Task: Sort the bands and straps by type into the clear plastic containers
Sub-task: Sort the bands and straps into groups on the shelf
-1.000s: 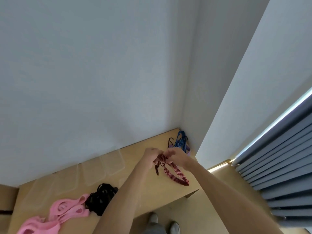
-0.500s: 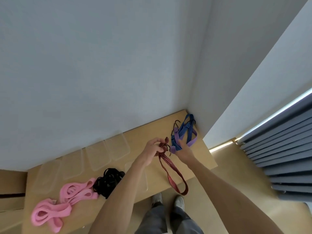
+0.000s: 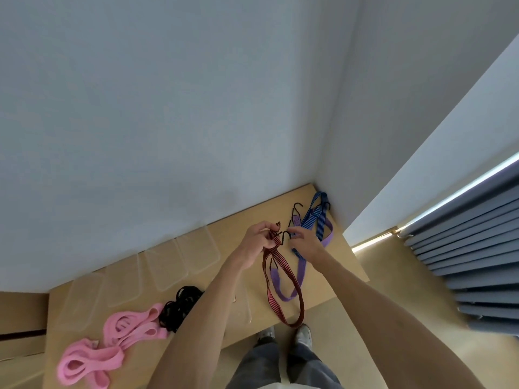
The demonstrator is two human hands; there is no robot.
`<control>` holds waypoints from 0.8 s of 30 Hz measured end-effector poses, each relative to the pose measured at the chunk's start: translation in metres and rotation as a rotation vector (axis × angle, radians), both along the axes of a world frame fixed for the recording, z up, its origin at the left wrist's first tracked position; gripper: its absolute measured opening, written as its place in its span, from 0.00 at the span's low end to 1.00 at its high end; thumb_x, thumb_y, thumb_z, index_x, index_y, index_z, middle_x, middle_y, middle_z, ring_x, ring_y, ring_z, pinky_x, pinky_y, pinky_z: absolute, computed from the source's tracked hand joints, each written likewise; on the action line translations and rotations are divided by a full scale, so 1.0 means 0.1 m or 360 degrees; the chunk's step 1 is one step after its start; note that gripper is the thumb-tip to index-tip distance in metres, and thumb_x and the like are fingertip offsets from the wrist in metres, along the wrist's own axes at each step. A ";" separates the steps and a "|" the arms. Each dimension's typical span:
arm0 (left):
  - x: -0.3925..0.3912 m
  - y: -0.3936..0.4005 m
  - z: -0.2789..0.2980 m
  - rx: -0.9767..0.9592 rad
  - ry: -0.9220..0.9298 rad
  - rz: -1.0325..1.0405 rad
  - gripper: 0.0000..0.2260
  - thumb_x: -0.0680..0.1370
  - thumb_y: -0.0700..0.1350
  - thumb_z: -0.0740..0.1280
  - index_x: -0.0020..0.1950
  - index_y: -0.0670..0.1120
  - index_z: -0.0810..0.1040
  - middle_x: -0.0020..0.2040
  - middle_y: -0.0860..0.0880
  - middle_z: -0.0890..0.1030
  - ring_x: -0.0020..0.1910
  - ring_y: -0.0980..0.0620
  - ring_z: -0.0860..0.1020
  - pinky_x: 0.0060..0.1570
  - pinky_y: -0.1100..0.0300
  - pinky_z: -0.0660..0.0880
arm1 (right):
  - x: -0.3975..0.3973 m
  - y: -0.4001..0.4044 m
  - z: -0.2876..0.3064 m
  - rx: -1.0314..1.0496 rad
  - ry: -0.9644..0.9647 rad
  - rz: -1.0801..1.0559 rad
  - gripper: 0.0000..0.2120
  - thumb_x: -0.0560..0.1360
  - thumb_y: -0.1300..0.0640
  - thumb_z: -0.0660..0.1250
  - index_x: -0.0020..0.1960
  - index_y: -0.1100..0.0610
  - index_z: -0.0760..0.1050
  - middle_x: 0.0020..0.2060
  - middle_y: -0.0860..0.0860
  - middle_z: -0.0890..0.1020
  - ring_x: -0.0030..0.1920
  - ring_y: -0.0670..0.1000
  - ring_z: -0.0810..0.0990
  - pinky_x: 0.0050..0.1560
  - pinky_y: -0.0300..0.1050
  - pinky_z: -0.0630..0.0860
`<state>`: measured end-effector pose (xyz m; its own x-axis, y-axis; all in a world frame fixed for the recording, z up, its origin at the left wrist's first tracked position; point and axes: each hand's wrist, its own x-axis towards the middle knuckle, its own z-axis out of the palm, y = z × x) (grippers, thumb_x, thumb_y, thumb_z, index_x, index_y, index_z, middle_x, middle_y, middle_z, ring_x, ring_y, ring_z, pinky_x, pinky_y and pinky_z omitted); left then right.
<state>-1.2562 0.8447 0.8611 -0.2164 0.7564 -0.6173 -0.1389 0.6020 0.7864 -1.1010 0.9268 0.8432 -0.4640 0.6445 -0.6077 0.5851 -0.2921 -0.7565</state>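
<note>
While the person stands at the desk (image 3: pixel 196 282), the head view shows both hands up above it, working on a red striped strap (image 3: pixel 283 279). The left hand (image 3: pixel 257 244) has its fingers (image 3: pixel 264 230) curled tight around the top end of the strap. The right hand (image 3: pixel 307 242) pinches at the black hook (image 3: pixel 286 236) on that same end. The rest of the strap hangs down in a long loop, past the front edge of the desk. Behind the hands, a blue strap (image 3: pixel 316 217) and a purple strap (image 3: pixel 300 273) lie on the desk near the corner. Pink bands (image 3: pixel 120 341) and black bands (image 3: pixel 179 304) lie far to the left. Clear containers (image 3: pixel 179 262) sit in a row by the wall, and they look empty. The strap looks soft, light and floppy, so it will swing and tangle. I think it is best to hold it near the hard hooks and fold the loop up before dropping it in.
</note>
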 end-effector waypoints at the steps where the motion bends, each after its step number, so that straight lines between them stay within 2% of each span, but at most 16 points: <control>1: -0.02 0.02 0.03 0.0028 0.0014 0.0007 0.19 0.73 0.26 0.64 0.56 0.45 0.78 0.45 0.47 0.86 0.42 0.52 0.82 0.41 0.62 0.75 | -0.03 0.00 0.01 -0.0008 0.0046 -0.0049 0.19 0.75 0.66 0.65 0.65 0.54 0.77 0.54 0.60 0.82 0.53 0.57 0.80 0.58 0.56 0.76; 3: -0.05 0.07 0.09 0.0078 0.0043 0.0037 0.23 0.72 0.25 0.64 0.60 0.47 0.76 0.48 0.46 0.86 0.45 0.53 0.84 0.43 0.62 0.75 | -0.09 -0.01 0.05 -0.0001 0.0155 -0.0184 0.13 0.74 0.64 0.68 0.58 0.55 0.81 0.47 0.61 0.84 0.46 0.55 0.80 0.51 0.55 0.78; 5: -0.11 0.11 0.15 0.0125 0.0050 0.0053 0.27 0.72 0.25 0.65 0.65 0.49 0.74 0.50 0.45 0.86 0.48 0.52 0.84 0.47 0.60 0.76 | -0.17 0.02 0.12 -0.0096 0.0355 -0.0486 0.06 0.76 0.63 0.69 0.50 0.56 0.82 0.41 0.58 0.85 0.41 0.52 0.81 0.41 0.45 0.75; 7: -0.15 0.14 0.24 0.0170 0.0065 0.0036 0.29 0.72 0.25 0.66 0.69 0.48 0.71 0.49 0.46 0.87 0.49 0.52 0.85 0.48 0.61 0.76 | -0.26 0.08 0.22 -0.0299 0.0563 -0.0799 0.04 0.78 0.62 0.68 0.49 0.59 0.81 0.41 0.56 0.85 0.40 0.51 0.82 0.41 0.44 0.75; 9: -0.19 0.16 0.35 0.0195 0.0133 0.0020 0.28 0.72 0.25 0.67 0.69 0.43 0.73 0.47 0.47 0.87 0.47 0.54 0.85 0.47 0.64 0.77 | -0.34 0.14 0.35 -0.0459 0.0738 -0.0925 0.04 0.79 0.63 0.67 0.51 0.61 0.80 0.42 0.57 0.85 0.41 0.52 0.83 0.47 0.48 0.79; 11: -0.23 0.17 0.47 0.0224 0.0198 0.0035 0.24 0.71 0.26 0.68 0.65 0.41 0.77 0.46 0.47 0.87 0.47 0.52 0.85 0.48 0.60 0.78 | -0.42 0.17 0.49 -0.0433 0.0770 -0.0849 0.03 0.79 0.64 0.67 0.51 0.62 0.78 0.41 0.56 0.86 0.40 0.52 0.84 0.49 0.48 0.80; 14: -0.29 0.17 0.68 0.0265 0.0145 0.0140 0.11 0.74 0.32 0.67 0.54 0.40 0.83 0.47 0.40 0.85 0.49 0.42 0.82 0.55 0.49 0.78 | -0.51 0.20 0.71 -0.0144 0.0709 -0.0719 0.04 0.78 0.64 0.68 0.50 0.65 0.80 0.40 0.58 0.86 0.35 0.50 0.81 0.38 0.41 0.79; 16: -0.32 0.15 0.83 0.0310 0.0118 0.0216 0.05 0.77 0.41 0.67 0.44 0.42 0.82 0.42 0.42 0.83 0.46 0.41 0.81 0.52 0.47 0.77 | -0.58 0.20 0.84 -0.0009 0.0728 -0.0662 0.04 0.77 0.63 0.69 0.50 0.64 0.81 0.41 0.58 0.86 0.36 0.51 0.82 0.38 0.40 0.78; 18: -0.37 0.16 0.91 0.0377 0.0333 0.0318 0.07 0.77 0.43 0.68 0.39 0.44 0.78 0.36 0.47 0.82 0.39 0.46 0.81 0.41 0.54 0.76 | -0.63 0.18 0.95 0.0010 0.0800 -0.0681 0.05 0.77 0.62 0.71 0.52 0.61 0.81 0.41 0.57 0.87 0.39 0.51 0.84 0.44 0.42 0.81; 20: -0.43 0.14 1.00 0.0458 0.0564 0.0368 0.03 0.78 0.39 0.67 0.48 0.46 0.76 0.38 0.48 0.85 0.32 0.52 0.81 0.34 0.63 0.75 | -0.68 0.15 1.03 -0.0046 0.0901 -0.0779 0.08 0.75 0.62 0.72 0.55 0.59 0.79 0.42 0.58 0.87 0.40 0.52 0.84 0.48 0.46 0.83; 21: -0.47 0.13 1.02 0.0475 0.0577 0.0340 0.09 0.78 0.37 0.66 0.55 0.48 0.74 0.42 0.49 0.86 0.32 0.54 0.81 0.34 0.64 0.76 | -0.70 0.14 1.05 -0.0073 0.0936 -0.0817 0.09 0.75 0.62 0.72 0.55 0.59 0.79 0.43 0.59 0.86 0.40 0.52 0.84 0.50 0.47 0.83; 23: -0.56 0.09 1.09 0.0503 0.0481 0.0250 0.19 0.78 0.33 0.64 0.66 0.50 0.70 0.46 0.53 0.87 0.37 0.54 0.84 0.42 0.64 0.78 | -0.75 0.10 1.10 -0.0104 0.0935 -0.0837 0.07 0.76 0.61 0.72 0.53 0.61 0.80 0.44 0.59 0.86 0.41 0.52 0.84 0.50 0.48 0.83; 24: -0.61 0.06 1.10 0.0531 0.0431 0.0222 0.21 0.78 0.31 0.63 0.68 0.47 0.72 0.45 0.54 0.87 0.41 0.55 0.85 0.44 0.66 0.78 | -0.77 0.08 1.12 -0.0126 0.0923 -0.0838 0.05 0.76 0.61 0.72 0.51 0.61 0.81 0.45 0.58 0.86 0.41 0.52 0.84 0.48 0.47 0.82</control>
<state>-1.3177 0.8509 0.9710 -0.4506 0.8566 -0.2515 0.0366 0.2992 0.9535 -1.1783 0.9350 0.9557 -0.3666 0.8325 -0.4154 -0.1270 -0.4870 -0.8641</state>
